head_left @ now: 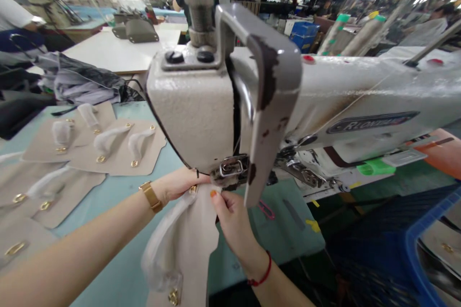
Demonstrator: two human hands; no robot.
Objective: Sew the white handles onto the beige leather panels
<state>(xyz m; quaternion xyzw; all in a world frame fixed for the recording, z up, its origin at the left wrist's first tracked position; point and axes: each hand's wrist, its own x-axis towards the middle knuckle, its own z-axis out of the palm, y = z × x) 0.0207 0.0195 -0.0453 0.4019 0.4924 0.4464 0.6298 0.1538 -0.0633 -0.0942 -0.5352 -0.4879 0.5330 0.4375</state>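
A beige leather-like panel lies under the head of a white sewing machine. It bears a handle wrapped in white film and gold metal fittings. My left hand rests at the panel's far end, close to the presser foot area; the machine head hides most of its fingers. With thumb and bent fingers, my right hand pinches the panel's right edge just in front of the machine head. The needle itself is hidden from me.
Several similar beige panels with wrapped handles lie on the pale green table at left. A blue basket with more panels stands low at right. A pink loop lies beside the machine. People work at tables behind.
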